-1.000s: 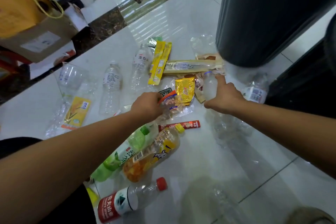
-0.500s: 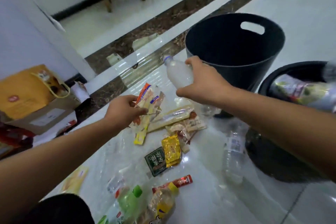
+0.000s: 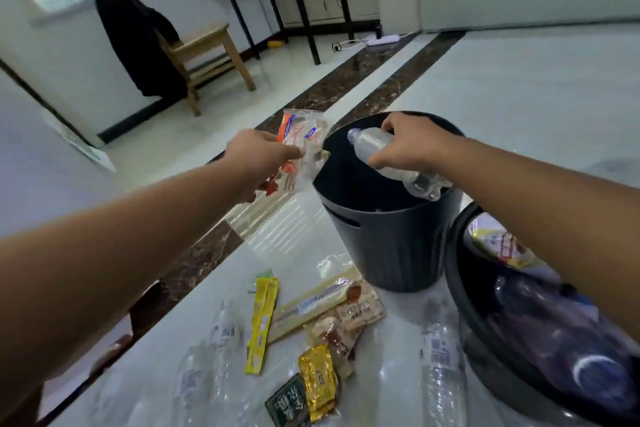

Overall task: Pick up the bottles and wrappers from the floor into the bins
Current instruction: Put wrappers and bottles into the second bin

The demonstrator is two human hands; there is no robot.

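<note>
Our right hand (image 3: 408,146) is curled round the clear bottle (image 3: 372,144), gripping mid-body from above; the bottle is over the mouth of the black bin (image 3: 384,246), well off the floor (image 3: 502,97). Key relation: its long axis runs cap far-left to base near-right, slanting across the opening; the base end reads as over the near-right rim, so we judge a straight let-go could clip that rim (tipping it cap-down first looks safer). Our left hand (image 3: 259,156) pinches a bunch of clear wrappers (image 3: 301,139) between thumb and fingers, just beside the bin's left rim, not over the opening; the right hand is nearer to a drop. Hard to read: the bin's bottom is dark, contents unknown; our right forearm cuts off much of the second bin (image 3: 460,288), and what's inside is blurred; can't tell how many wrappers are in the pinch; the floor bottle (image 3: 440,357) beside the second bin is clear on pale floor, edges barely show.
</note>
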